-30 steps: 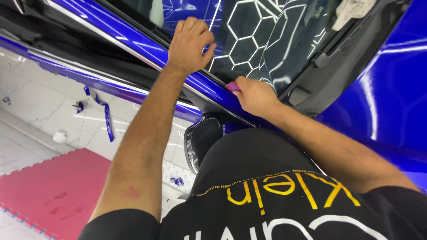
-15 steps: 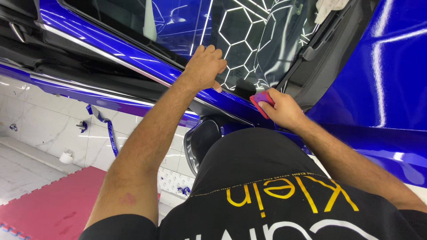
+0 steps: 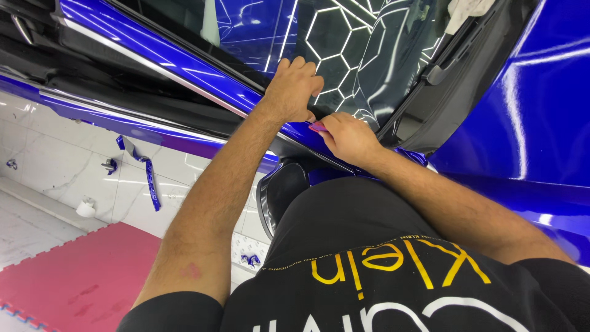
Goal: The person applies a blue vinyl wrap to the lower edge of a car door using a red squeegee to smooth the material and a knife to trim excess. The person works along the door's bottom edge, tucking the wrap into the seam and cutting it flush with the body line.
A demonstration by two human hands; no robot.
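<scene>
You are leaning over a glossy blue car door [image 3: 184, 67] whose dark window glass [image 3: 362, 55] mirrors hexagonal ceiling lights, with white marble floor tiles [image 3: 55, 160] and a red foam mat [image 3: 80, 276] below to your left. Your left hand [image 3: 294, 91] lies fingers curled on the sill where glass meets blue panel. Touching it, your right hand [image 3: 347, 138] pinches a small pink squeegee [image 3: 317, 127] against that edge; blue film scraps [image 3: 147, 175] litter the tiles.

Two hands [image 3: 295, 89], one pink squeegee [image 3: 317, 127], one red mat [image 3: 74, 276]
</scene>
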